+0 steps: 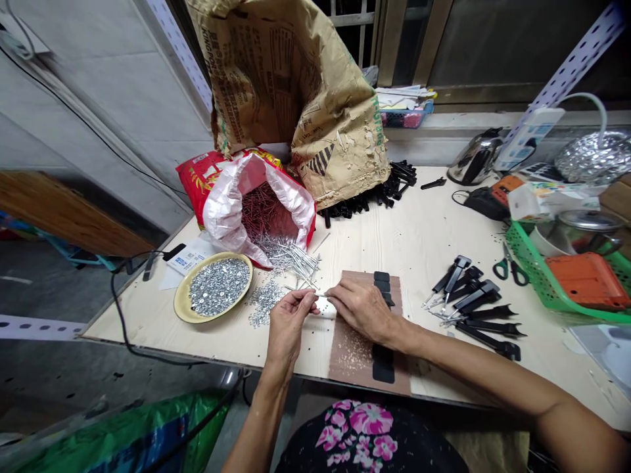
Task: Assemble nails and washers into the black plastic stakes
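My left hand (292,322) and my right hand (362,305) meet over the table near its front edge. Between them is a thin metal rod (320,295), pinched at one end by my left fingertips and at the other by my right. Just behind lies a pile of silvery rods (293,257) spilling from a red and white sack (227,203). Small metal pieces (265,301) are scattered left of my left hand, beside a yellow bowl (182,307) full of similar pieces. Under my right wrist is a brown mat (345,338) with black pads (382,363) on it.
Black handles with metal rods (476,302) lie at right, near green-handled scissors (510,268) and a green basket (532,279). A large paper sack (340,131) stands at the back, with black parts (394,184) beside it. A kettle (476,157) stands back right.
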Tool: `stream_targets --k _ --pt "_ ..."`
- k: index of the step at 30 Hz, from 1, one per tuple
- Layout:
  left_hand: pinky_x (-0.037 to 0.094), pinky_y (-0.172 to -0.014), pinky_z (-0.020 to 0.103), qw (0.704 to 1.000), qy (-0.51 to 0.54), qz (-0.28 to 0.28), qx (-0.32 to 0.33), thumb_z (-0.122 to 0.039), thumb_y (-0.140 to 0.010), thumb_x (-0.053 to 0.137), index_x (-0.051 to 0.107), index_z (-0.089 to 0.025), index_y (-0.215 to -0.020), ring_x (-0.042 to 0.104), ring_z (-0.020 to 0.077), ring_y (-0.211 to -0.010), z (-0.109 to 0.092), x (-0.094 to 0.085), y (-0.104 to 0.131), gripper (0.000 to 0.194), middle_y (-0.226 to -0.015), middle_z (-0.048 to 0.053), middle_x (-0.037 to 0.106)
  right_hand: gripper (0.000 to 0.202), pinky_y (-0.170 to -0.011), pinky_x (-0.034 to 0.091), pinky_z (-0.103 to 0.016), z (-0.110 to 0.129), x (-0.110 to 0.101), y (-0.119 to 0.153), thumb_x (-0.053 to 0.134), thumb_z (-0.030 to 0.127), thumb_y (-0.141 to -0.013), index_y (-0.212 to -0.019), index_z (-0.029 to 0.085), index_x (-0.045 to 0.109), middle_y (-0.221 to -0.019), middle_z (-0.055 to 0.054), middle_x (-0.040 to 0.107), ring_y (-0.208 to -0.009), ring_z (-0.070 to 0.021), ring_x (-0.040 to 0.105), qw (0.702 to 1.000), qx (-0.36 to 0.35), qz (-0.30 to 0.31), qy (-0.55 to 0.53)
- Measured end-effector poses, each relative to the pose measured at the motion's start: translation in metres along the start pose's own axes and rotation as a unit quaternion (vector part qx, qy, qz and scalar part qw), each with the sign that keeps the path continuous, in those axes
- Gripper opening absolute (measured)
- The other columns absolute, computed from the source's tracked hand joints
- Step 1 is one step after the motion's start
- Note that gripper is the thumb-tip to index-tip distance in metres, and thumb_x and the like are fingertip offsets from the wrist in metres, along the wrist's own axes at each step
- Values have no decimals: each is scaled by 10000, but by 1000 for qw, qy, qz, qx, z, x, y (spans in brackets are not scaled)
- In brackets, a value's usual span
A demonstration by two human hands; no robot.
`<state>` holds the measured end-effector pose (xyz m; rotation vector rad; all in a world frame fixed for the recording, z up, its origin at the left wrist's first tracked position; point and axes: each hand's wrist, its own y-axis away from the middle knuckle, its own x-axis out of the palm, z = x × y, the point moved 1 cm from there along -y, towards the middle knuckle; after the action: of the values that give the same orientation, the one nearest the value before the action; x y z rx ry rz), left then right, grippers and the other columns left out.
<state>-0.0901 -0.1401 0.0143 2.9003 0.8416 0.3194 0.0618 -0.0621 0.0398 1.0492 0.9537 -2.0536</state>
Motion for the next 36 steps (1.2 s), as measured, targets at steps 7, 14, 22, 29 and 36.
stream_targets --k 7,14,22,29,36 --pt "450 -663 237 999 -37 17 6 -322 -706 708 663 -134 -842 569 99 -607 -3 10 -1 237 -660 -6 621 238 -687 439 -246 -11 4 8 396 251 -960 -999 147 607 -858 -50 602 -772 -131 563 995 30 -2 -97" --pt "458 -612 226 995 -61 63 -54 -363 -680 722 663 -109 -797 551 98 -598 5 29 6 286 -701 23 634 228 -621 411 -222 -24 -10 33 427 304 -949 -981 192 624 -870 -34 583 -755 -126 558 998 55 17 -34" --pt "427 -489 211 982 -145 104 -66 -466 -751 625 527 -159 -1239 495 81 -526 26 60 18 585 -741 -7 565 228 -601 404 -240 -97 -35 75 430 306 -948 -927 185 622 -867 -52 595 -810 -157 534 989 121 -27 81" --pt "473 -632 262 959 -271 53 60 -456 -818 542 581 -184 -1192 559 135 -681 52 59 25 464 -871 48 609 270 -519 346 -210 -100 -10 110 326 113 -957 -889 168 582 -739 -3 539 -692 -110 458 977 -179 80 87" --pt "468 -608 258 960 -270 34 66 -465 -818 541 580 -173 -1195 547 125 -623 52 60 23 479 -844 43 623 310 -468 338 -200 -99 -19 94 270 116 -961 -810 159 538 -719 3 497 -651 -103 419 983 -141 80 86"
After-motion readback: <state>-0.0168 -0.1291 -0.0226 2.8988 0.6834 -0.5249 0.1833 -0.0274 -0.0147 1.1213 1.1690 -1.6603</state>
